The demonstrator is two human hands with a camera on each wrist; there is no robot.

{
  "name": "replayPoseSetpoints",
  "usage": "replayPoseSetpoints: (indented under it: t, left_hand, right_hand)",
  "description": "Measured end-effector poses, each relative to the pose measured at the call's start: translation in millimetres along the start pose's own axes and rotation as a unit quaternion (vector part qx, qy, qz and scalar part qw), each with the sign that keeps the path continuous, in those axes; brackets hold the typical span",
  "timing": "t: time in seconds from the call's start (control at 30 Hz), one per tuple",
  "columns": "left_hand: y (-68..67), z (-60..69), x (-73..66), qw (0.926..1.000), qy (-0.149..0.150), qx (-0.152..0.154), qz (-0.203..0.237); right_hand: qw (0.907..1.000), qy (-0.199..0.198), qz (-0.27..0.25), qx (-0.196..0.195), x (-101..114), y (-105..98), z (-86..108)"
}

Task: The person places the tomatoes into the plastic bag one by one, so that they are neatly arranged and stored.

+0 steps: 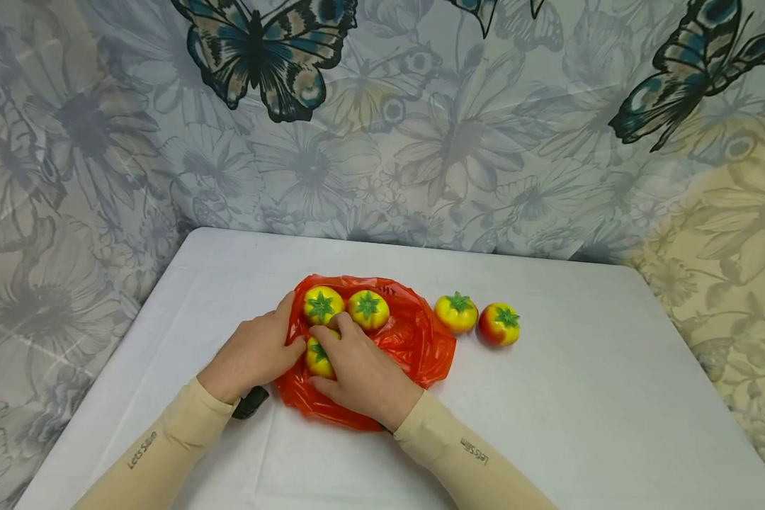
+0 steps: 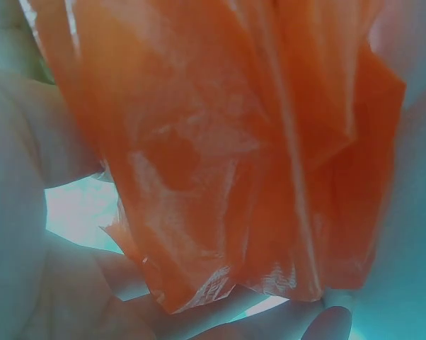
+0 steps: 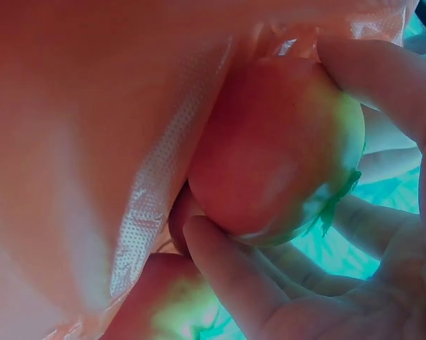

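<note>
Right hand (image 1: pixel 370 372) grasping a front fruit (image 1: pixel 319 363) in a red plastic bag (image 1: pixel 417 340).
Right fingers and thumb are closed around the fruit; the fingers of the left hand (image 1: pixel 255 354) grasp the bag's left edge. Two rear fruits (image 1: pixel 368 309) sit side by side within the bag; two outer fruits (image 1: pixel 499 327) rest on the white surface (image 1: pixel 586 397), just right of the bag.

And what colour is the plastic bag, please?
The plastic bag is bright red, slightly shiny; the head view shows it best.
</note>
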State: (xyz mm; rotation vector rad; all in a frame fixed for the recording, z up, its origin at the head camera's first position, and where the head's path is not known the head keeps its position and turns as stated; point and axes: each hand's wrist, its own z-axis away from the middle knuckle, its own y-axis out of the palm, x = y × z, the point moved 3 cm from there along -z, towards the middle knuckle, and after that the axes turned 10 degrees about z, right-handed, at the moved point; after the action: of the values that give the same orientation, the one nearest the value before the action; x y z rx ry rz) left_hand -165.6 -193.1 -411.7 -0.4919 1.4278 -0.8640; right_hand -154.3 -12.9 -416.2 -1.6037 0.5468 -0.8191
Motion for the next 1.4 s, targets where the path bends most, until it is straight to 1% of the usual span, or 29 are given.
replayPoseSetpoints:
  t: [0.23, 0.43, 0.6, 0.73, 0.83, 0.93, 1.07, 1.2, 1.3, 1.4]
  left_hand:
    - [0.2, -0.6, -0.9, 1.0000, -0.001, 0.001, -0.002]
    - [0.7, -0.3, -2.1, 1.0000, 0.005, 0.000, 0.001]
    - [1.5, -0.5, -5.4, 0.9999, 0.014, 0.002, 0.007]
    - [1.7, 1.5, -4.3, 0.9998, 0.011, 0.006, 0.012]
    - [0.8, 2.6, -2.5, 0.9999, 0.004, 0.009, 0.010]
    - [-0.5, 2.4, -1.1, 0.9999, -0.005, 0.013, 0.002]
    - [-1.4, 2.1, -0.3, 0.9998, -0.010, 0.017, -0.006]
    - [-1.3, 3.9, -0.5, 0.9997, -0.012, 0.021, -0.006]
    - [-0.2, 4.8, -1.4, 0.9996, -0.015, 0.023, -0.003]
    - [2.0, 4.3, -3.2, 0.9995, -0.017, 0.028, -0.001]
  right_hand:
    - [1.0000, 0.000, 0.003, 0.005, -0.2, 1.0, 0.5]
    - [0.9999, -0.002, 0.013, 0.005, -1.6, -0.4, 1.8]
    - [0.9999, 0.007, 0.008, 0.005, -7.1, -10.4, 8.4]
    - [0.9997, 0.023, -0.008, 0.001, -17.3, -26.3, 18.2]
    - [0.9991, 0.037, -0.011, -0.016, -31.6, -41.7, 28.4]
    - [0.9973, 0.058, -0.006, -0.044, -51.7, -57.8, 41.4]
    - [0.9917, 0.104, 0.007, -0.075, -84.5, -73.7, 60.6]
    - [0.9850, 0.149, 0.013, -0.087, -116.7, -82.1, 75.9]
    - [0.9809, 0.169, 0.011, -0.095, -138.5, -84.3, 85.8]
    - [0.9767, 0.194, 0.012, -0.092, -157.3, -85.6, 96.0]
